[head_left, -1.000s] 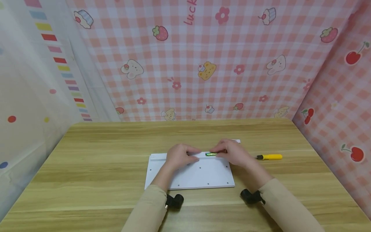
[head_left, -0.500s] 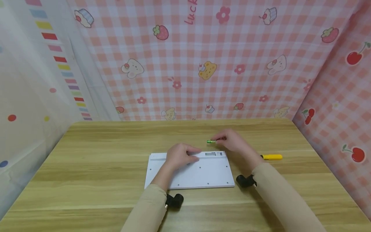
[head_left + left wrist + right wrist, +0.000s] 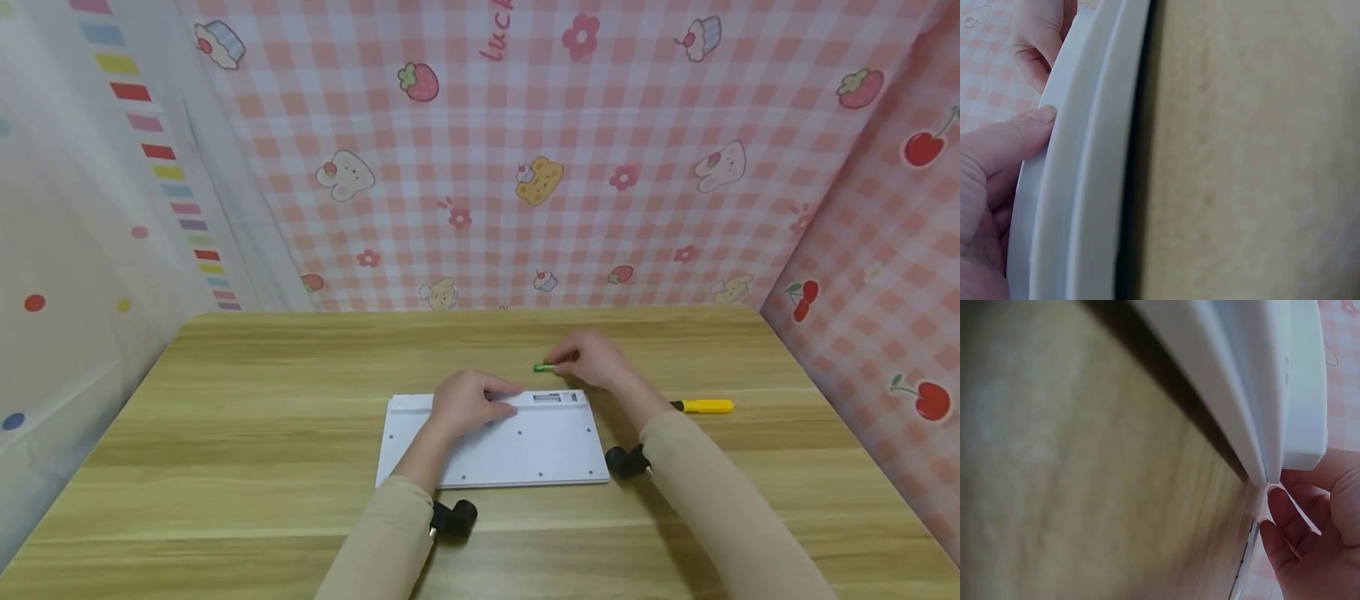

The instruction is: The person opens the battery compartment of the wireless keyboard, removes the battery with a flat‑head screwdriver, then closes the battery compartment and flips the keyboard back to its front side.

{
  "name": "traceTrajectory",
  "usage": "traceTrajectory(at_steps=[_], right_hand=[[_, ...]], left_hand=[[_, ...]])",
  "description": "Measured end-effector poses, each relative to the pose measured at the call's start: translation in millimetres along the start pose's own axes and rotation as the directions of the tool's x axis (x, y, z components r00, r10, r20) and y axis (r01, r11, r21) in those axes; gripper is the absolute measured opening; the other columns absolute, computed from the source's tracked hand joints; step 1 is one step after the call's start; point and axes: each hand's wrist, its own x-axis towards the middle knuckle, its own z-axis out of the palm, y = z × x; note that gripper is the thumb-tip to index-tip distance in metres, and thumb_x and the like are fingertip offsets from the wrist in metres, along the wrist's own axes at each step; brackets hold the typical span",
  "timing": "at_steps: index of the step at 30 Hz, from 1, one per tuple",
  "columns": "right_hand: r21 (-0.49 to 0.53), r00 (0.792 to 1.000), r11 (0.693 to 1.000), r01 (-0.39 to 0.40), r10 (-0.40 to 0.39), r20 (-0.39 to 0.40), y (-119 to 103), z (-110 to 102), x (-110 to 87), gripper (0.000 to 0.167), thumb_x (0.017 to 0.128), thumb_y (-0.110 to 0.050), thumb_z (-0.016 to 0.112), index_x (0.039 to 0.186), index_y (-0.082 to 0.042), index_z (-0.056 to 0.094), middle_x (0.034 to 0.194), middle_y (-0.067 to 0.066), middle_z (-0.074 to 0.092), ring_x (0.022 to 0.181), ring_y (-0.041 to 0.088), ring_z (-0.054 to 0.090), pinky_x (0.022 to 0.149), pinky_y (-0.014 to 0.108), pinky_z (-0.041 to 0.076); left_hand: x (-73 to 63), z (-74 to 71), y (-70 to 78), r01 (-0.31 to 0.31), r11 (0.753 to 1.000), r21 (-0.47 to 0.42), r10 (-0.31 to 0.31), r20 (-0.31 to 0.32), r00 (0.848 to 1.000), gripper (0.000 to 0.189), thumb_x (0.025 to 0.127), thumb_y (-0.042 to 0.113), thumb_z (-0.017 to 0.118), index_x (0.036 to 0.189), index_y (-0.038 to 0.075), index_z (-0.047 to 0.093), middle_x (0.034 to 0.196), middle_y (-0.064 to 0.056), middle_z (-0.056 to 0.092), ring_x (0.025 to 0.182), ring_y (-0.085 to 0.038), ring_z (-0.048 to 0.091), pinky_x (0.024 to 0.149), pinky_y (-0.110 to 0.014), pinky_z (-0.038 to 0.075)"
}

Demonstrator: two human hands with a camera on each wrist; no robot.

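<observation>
A white keyboard (image 3: 517, 458) lies face down on the wooden table, its raised ridge along the far side. My left hand (image 3: 465, 404) grips that ridge near its middle; in the left wrist view the thumb (image 3: 1038, 122) lies against the white edge. Beyond the keyboard, my right hand (image 3: 596, 358) pinches a small green battery (image 3: 540, 367) by one end, close over the table. A battery slot (image 3: 547, 398) stands uncovered at the ridge's right end. The right wrist view shows the right hand's curled fingers (image 3: 1285, 550) past the keyboard corner, with the battery hidden.
A screwdriver with a yellow handle (image 3: 705, 407) lies right of the keyboard, its shaft partly behind the right forearm. A thin white strip (image 3: 1246, 556) lies by the right fingers in the right wrist view. Checked cloth (image 3: 480, 208) hangs behind the table's far edge.
My right hand has lifted the battery from the slot and carried it away to the table beyond the keyboard. My left hand keeps its grip on the ridge.
</observation>
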Motion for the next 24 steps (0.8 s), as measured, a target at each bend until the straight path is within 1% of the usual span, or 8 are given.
traceTrajectory(at_steps=[4,14,16,24], right_hand=[[-0.004,1.000,1.000,-0.007,0.007,0.004,-0.3,-0.2,-0.7,0.014,0.086,-0.009,0.076,0.100,-0.011,0.079,0.103,0.006,0.073,0.102,0.028,0.064,0.096,0.049,0.046],[0.012,1.000,1.000,-0.005,0.005,0.005,0.5,0.1,-1.2,0.015,0.086,-0.010,0.077,0.101,-0.011,0.078,0.103,0.005,0.073,0.100,0.026,0.064,0.094,0.048,0.047],[0.020,1.000,1.000,-0.017,0.017,0.007,0.8,0.4,-0.8,0.016,0.086,-0.011,0.077,0.102,-0.011,0.078,0.103,0.005,0.073,0.100,0.025,0.064,0.095,0.047,0.047],[0.032,1.000,0.999,-0.015,0.015,0.019,1.0,0.9,-1.7,0.018,0.087,-0.011,0.076,0.105,-0.009,0.077,0.105,0.005,0.073,0.101,0.025,0.065,0.094,0.046,0.048]], left_hand=[[0.5,0.2,0.3,0.004,1.000,-0.007,-0.004,0.005,1.000,0.027,0.081,0.025,0.082,0.108,0.026,0.079,0.109,0.006,0.073,0.104,-0.014,0.067,0.088,-0.035,0.050],[1.0,0.4,-0.7,0.011,1.000,-0.008,-0.011,0.008,1.000,0.027,0.081,0.025,0.082,0.108,0.026,0.079,0.110,0.007,0.073,0.107,-0.015,0.066,0.091,-0.036,0.049],[0.8,0.0,-0.7,0.006,1.000,-0.006,-0.006,0.007,1.000,0.027,0.081,0.025,0.082,0.108,0.026,0.079,0.110,0.007,0.073,0.107,-0.015,0.066,0.091,-0.036,0.049],[1.5,1.3,-2.7,0.004,1.000,-0.017,-0.004,0.001,1.000,0.027,0.081,0.025,0.083,0.107,0.027,0.079,0.109,0.008,0.073,0.106,-0.014,0.066,0.090,-0.036,0.050]])
